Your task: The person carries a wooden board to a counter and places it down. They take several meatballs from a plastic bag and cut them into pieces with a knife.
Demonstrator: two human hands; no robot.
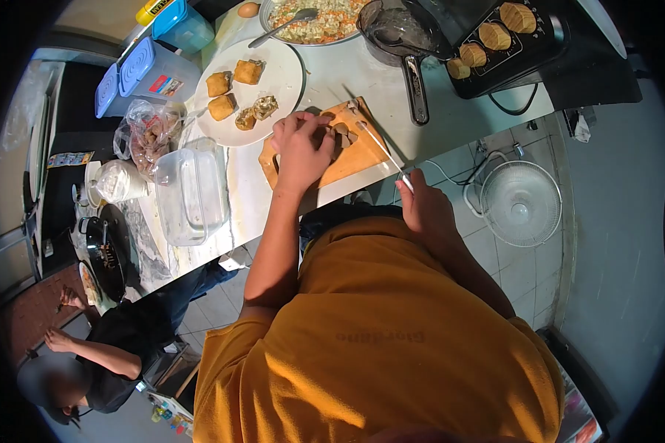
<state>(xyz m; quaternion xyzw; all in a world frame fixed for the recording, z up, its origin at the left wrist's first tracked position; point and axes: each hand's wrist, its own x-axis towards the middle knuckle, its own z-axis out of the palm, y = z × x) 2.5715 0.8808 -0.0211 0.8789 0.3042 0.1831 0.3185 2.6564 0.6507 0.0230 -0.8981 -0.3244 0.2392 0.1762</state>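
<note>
A wooden cutting board [367, 153] lies near the counter's front edge. My left hand [303, 148] rests over it, fingers bent down on small brown pieces of food [343, 135]; what lies under the fingers is partly hidden. My right hand [425, 203] is wrapped round the handle of a knife [381, 145], whose blade slants over the right part of the board, beside the pieces. Behind the board, to the left, a white plate [284, 74] holds several golden fried cubes [248, 71], some of them broken open.
A clear plastic container [192, 196], a bagged food item [151, 140] and blue-lidded boxes [159, 70] stand left. Behind are a tray of chopped food [325, 29], a dark pan [415, 88] and a black griddle [506, 63]. Another person [114, 354] is lower left; a fan [521, 203] stands right.
</note>
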